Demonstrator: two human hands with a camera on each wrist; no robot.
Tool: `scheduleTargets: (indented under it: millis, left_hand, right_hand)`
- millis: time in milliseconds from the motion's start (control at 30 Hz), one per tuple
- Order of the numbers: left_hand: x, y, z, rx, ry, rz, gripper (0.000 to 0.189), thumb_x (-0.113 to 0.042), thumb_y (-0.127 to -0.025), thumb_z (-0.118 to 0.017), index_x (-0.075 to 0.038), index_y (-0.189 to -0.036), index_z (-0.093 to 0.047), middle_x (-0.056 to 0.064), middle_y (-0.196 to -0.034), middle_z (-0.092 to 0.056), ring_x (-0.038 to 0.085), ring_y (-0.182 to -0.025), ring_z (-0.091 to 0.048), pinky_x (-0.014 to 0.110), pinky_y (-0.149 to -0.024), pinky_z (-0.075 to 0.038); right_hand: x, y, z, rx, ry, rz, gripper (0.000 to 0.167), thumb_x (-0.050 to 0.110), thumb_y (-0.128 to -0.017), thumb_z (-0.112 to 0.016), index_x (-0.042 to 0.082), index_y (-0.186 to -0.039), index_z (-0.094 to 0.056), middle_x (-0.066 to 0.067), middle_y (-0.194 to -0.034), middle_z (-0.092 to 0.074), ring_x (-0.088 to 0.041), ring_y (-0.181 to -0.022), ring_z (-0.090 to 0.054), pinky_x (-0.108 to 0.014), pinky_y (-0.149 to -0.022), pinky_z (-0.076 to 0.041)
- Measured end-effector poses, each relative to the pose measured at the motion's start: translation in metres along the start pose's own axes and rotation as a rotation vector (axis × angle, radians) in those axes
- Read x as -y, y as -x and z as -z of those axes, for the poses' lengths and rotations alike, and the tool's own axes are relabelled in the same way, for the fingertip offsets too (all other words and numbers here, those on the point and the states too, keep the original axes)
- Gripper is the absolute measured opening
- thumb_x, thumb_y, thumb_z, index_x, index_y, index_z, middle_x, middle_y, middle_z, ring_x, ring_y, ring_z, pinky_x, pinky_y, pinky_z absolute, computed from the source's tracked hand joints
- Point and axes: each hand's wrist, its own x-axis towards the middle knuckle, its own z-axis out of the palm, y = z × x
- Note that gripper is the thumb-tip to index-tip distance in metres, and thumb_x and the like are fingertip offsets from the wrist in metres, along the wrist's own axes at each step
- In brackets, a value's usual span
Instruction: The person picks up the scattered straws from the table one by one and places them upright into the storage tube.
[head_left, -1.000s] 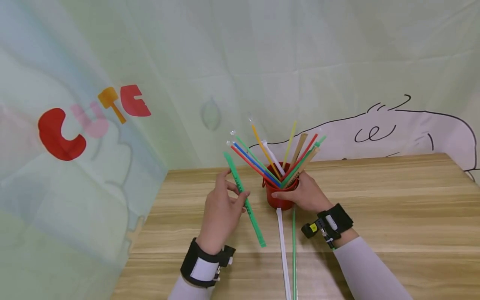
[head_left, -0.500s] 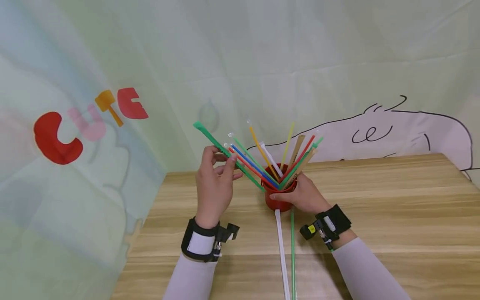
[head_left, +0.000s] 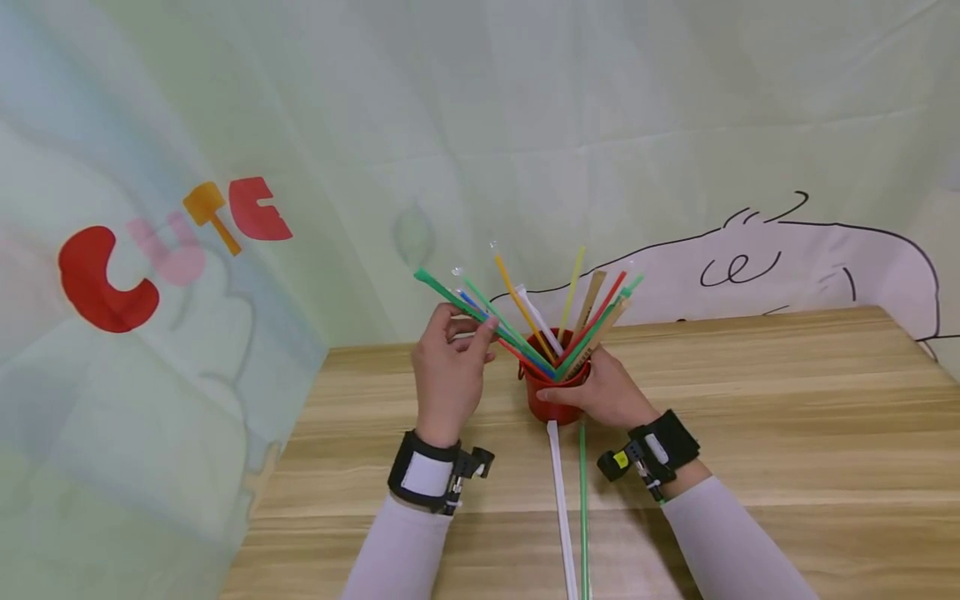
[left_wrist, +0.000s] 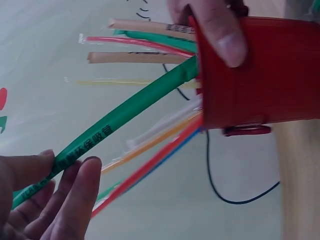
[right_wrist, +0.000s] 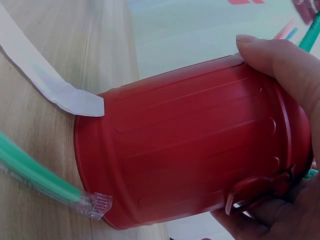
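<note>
Between thumb and fingers my left hand (head_left: 452, 367) pinches a green paper-wrapped straw (left_wrist: 107, 125) with dark print along it. The straw slants down to the right, its lower end at the mouth of a small red bucket (right_wrist: 190, 140). My right hand (head_left: 618, 387) grips the bucket near its rim from the right side, thumb in front. Several wrapped straws fan out of the bucket, among them an orange straw (head_left: 517, 292), a yellow straw (head_left: 573, 287), a white straw (head_left: 536, 315) and a brown straw (head_left: 592, 300). Their lower ends are hidden inside.
On the wooden table (head_left: 360, 467), a white wrapped straw (head_left: 562, 508) and a clear-wrapped green straw (head_left: 584, 517) lie lengthwise, far ends at the bucket's base. A printed cloth backdrop (head_left: 337, 125) rises behind the table and along its left.
My left hand has raised the green straw, tilted it over, and brought its lower end to the bucket's mouth. The right hand keeps hold of the bucket in about the same place.
</note>
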Motion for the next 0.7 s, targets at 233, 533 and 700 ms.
scheduleTargets:
  millis: [233,533,700]
  left_hand:
    - [0.026,0.006,-0.013,0.036,-0.061,0.058,0.022,-0.016,-0.094,-0.078,-0.005,-0.107,-0.065,0.013,-0.096,-0.079,0.022,-0.077,-0.077,0.027,-0.062,-0.062]
    - [0.056,0.009,-0.028,0.063,-0.079,0.110,0.021,-0.018,-0.090,-0.082,-0.005,-0.102,-0.069,0.012,-0.091,-0.079,0.034,-0.076,-0.076,0.025,-0.060,-0.060]
    - [0.065,0.008,-0.035,0.069,-0.151,0.115,0.023,-0.025,-0.087,-0.085,-0.009,-0.096,-0.072,0.007,-0.089,-0.077,0.023,-0.080,-0.075,0.029,-0.067,-0.060]
  right_hand:
    - [0.001,0.000,0.001,-0.001,0.001,0.004,0.079,0.037,-0.081,-0.090,0.024,-0.147,-0.048,-0.001,-0.141,-0.063,-0.026,-0.132,-0.059,-0.056,-0.112,-0.048]
    - [0.001,0.000,0.001,-0.008,-0.012,-0.007,0.079,0.039,-0.080,-0.090,0.023,-0.146,-0.049,-0.001,-0.139,-0.064,-0.025,-0.132,-0.059,-0.054,-0.112,-0.048]
    - [-0.001,-0.001,0.001,-0.008,0.000,0.001,0.078,0.039,-0.081,-0.090,0.023,-0.146,-0.050,-0.001,-0.139,-0.064,-0.025,-0.131,-0.060,-0.053,-0.111,-0.048]
